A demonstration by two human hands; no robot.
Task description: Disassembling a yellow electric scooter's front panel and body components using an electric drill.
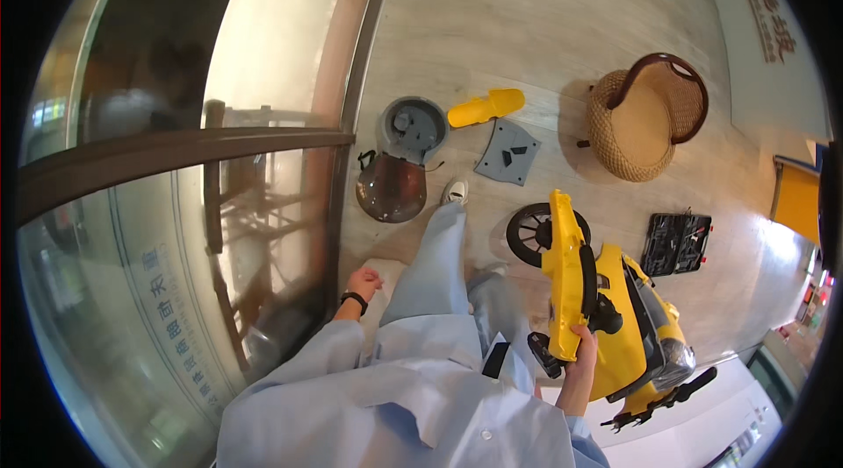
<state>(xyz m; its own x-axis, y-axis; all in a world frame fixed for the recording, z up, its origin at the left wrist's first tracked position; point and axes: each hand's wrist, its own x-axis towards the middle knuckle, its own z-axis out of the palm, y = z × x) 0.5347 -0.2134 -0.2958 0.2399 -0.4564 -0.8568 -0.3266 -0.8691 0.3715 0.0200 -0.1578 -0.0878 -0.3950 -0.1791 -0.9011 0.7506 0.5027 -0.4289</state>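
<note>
My right hand [581,348] grips the near end of a long yellow plastic panel [565,288] with a black strip along one side. This panel lies across the front of a yellow and black ride-on toy vehicle [625,327]; whether the two are joined, I cannot tell. Beyond the panel shows a black spoked wheel [529,233], partly covered by it. A black part [544,354] sits beside my right hand. My left hand [363,282], with a dark band at its wrist, hangs at my left side, fingers loosely bent and nothing visible in them.
Ahead on the floor lie a grey tub [414,127], a dark glossy domed cover [392,189], a yellow curved piece [486,106] and a grey plate [509,153]. A wicker chair [645,121] stands to the right, near an opened black tool case [676,244]. Framed glass [167,231] borders my left.
</note>
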